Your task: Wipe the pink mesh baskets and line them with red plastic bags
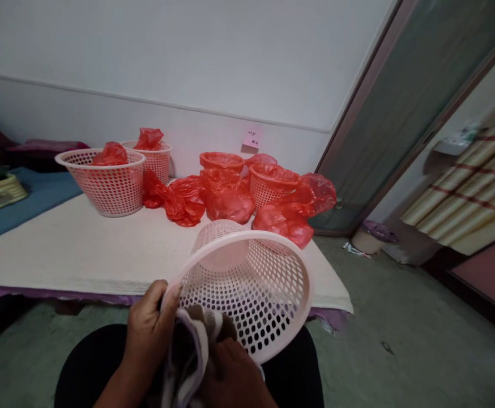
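Observation:
A pale pink perforated plastic basket [247,294] lies tilted over my lap, its wide mouth facing me. My left hand [152,323] grips the rim at its left side, thumb and fingers closed on it. A striped brown and white cloth [192,345] hangs between my hands at the near edge of the mouth. My right hand [234,368] is closed on the cloth by the lower rim; its fingertips are partly hidden in shadow and folds. The inside of the basket shows bare mesh.
On the white-covered table [39,249] stand a pink basket [115,190] holding red plastic, another basket [158,161] behind it, and baskets lined with red bags [226,198]. A pink note [252,137] is on the wall. A waste bin [368,238] stands on the floor at right.

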Tool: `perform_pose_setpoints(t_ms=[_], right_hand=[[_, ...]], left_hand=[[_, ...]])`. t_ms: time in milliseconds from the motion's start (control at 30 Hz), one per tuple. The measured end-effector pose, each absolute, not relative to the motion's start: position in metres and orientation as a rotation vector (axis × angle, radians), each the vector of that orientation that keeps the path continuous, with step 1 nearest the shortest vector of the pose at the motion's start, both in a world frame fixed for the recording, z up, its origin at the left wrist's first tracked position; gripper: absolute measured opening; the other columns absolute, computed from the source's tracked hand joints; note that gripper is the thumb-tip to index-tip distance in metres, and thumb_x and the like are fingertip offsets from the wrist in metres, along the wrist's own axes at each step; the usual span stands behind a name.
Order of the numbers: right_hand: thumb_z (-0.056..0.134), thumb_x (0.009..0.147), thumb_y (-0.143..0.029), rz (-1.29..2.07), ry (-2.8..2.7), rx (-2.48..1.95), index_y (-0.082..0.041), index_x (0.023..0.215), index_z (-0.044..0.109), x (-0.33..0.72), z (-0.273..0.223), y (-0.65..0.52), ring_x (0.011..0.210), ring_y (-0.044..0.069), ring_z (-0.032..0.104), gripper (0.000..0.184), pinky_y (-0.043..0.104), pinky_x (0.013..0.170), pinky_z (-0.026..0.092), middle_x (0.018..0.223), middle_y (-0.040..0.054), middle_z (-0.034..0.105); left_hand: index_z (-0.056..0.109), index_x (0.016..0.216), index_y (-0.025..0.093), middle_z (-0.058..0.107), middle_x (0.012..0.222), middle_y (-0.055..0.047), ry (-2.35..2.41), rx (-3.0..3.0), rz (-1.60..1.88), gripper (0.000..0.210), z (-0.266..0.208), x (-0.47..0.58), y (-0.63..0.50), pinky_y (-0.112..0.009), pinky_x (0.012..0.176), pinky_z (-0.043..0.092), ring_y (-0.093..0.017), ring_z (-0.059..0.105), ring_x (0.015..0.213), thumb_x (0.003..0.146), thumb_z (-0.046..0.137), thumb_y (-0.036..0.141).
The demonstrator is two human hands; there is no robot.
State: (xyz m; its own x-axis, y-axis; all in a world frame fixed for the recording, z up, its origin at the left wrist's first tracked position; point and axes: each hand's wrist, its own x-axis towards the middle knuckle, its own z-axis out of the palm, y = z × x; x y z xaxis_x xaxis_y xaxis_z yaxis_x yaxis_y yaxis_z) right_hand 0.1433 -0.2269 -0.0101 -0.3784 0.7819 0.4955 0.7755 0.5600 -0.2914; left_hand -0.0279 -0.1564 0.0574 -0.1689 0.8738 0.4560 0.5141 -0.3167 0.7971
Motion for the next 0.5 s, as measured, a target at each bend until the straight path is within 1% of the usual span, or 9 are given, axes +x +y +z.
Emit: perform_pose_setpoints(t_ms=[67, 133, 200, 233, 267, 333, 400, 433, 500], right_hand=[[0.065, 0.080, -0.023, -0.243, -2.289, -1.255, -0.023, 0.087, 0.066, 0.154, -0.014, -0.229, 0.066, 0.020, 0.056, 0.007, 0.031, 0.057, 0.044, 0.071, 0.0041, 0.062], [0.070, 0.073, -0.019, -0.470, -2.316, -1.356, -0.021, 0.082, 0.064, 0.165, -0.016, -0.227, 0.064, 0.022, 0.056, 0.011, 0.033, 0.055, 0.043, 0.072, 0.0055, 0.062], [0.073, 0.069, -0.020, -0.540, -2.311, -1.455, -0.021, 0.078, 0.062, 0.172, -0.016, -0.225, 0.064, 0.023, 0.056, 0.014, 0.033, 0.054, 0.043, 0.075, 0.0056, 0.063], [0.074, 0.070, -0.022, -0.537, -2.320, -1.462, -0.021, 0.079, 0.062, 0.173, -0.015, -0.225, 0.066, 0.023, 0.057, 0.015, 0.033, 0.055, 0.043, 0.078, 0.0058, 0.064], [0.074, 0.071, -0.025, -0.522, -2.330, -1.445, -0.022, 0.084, 0.063, 0.173, -0.015, -0.225, 0.069, 0.023, 0.057, 0.017, 0.034, 0.058, 0.045, 0.082, 0.0065, 0.065], [0.072, 0.075, -0.033, -0.490, -2.325, -1.363, -0.023, 0.098, 0.064, 0.170, -0.015, -0.225, 0.078, 0.026, 0.059, 0.026, 0.038, 0.066, 0.048, 0.092, 0.0090, 0.066], [0.069, 0.079, -0.032, -0.491, -2.274, -1.323, -0.022, 0.110, 0.061, 0.165, -0.019, -0.223, 0.087, 0.028, 0.059, 0.034, 0.042, 0.073, 0.048, 0.100, 0.0114, 0.066], [0.068, 0.081, -0.029, -0.503, -2.243, -1.326, -0.021, 0.113, 0.060, 0.163, -0.022, -0.221, 0.087, 0.028, 0.059, 0.034, 0.043, 0.073, 0.048, 0.100, 0.0116, 0.066], [0.066, 0.082, -0.022, -0.519, -2.212, -1.343, -0.021, 0.112, 0.060, 0.158, -0.028, -0.216, 0.079, 0.026, 0.058, 0.030, 0.041, 0.068, 0.047, 0.092, 0.0098, 0.065]], left_hand=[[0.045, 0.058, 0.022, 0.037, 0.054, 0.007, 1.597, 1.753, 1.475, 0.038, 0.060, -0.027, -0.154, -0.022, 0.049, 0.033, -0.010, 0.039, 0.050, 0.089, 0.050, 0.045], [0.046, 0.059, 0.022, 0.037, 0.055, 0.007, 1.582, 1.751, 1.462, 0.038, 0.063, -0.027, -0.152, -0.022, 0.051, 0.033, -0.010, 0.039, 0.052, 0.089, 0.050, 0.045], [0.047, 0.061, 0.022, 0.037, 0.056, 0.007, 1.560, 1.749, 1.459, 0.037, 0.067, -0.026, -0.150, -0.022, 0.052, 0.033, -0.011, 0.039, 0.053, 0.089, 0.050, 0.045], [0.047, 0.061, 0.022, 0.036, 0.055, 0.007, 1.546, 1.748, 1.461, 0.037, 0.070, -0.026, -0.148, -0.022, 0.052, 0.033, -0.010, 0.039, 0.053, 0.089, 0.051, 0.045], [0.046, 0.060, 0.022, 0.035, 0.055, 0.008, 1.537, 1.740, 1.468, 0.038, 0.073, -0.025, -0.147, -0.022, 0.051, 0.033, -0.010, 0.038, 0.053, 0.089, 0.052, 0.046], [0.044, 0.059, 0.022, 0.034, 0.055, 0.008, 1.509, 1.716, 1.486, 0.039, 0.079, -0.023, -0.144, -0.022, 0.051, 0.031, -0.010, 0.037, 0.053, 0.088, 0.053, 0.046], [0.042, 0.059, 0.022, 0.032, 0.056, 0.008, 1.468, 1.692, 1.488, 0.040, 0.087, -0.021, -0.140, -0.022, 0.051, 0.030, -0.010, 0.035, 0.053, 0.088, 0.054, 0.046], [0.041, 0.059, 0.022, 0.031, 0.056, 0.008, 1.448, 1.687, 1.481, 0.040, 0.090, -0.020, -0.138, -0.022, 0.050, 0.029, -0.010, 0.034, 0.053, 0.087, 0.054, 0.047], [0.039, 0.058, 0.022, 0.030, 0.056, 0.008, 1.425, 1.685, 1.469, 0.041, 0.095, -0.019, -0.136, -0.022, 0.050, 0.028, -0.010, 0.033, 0.052, 0.087, 0.055, 0.047]])
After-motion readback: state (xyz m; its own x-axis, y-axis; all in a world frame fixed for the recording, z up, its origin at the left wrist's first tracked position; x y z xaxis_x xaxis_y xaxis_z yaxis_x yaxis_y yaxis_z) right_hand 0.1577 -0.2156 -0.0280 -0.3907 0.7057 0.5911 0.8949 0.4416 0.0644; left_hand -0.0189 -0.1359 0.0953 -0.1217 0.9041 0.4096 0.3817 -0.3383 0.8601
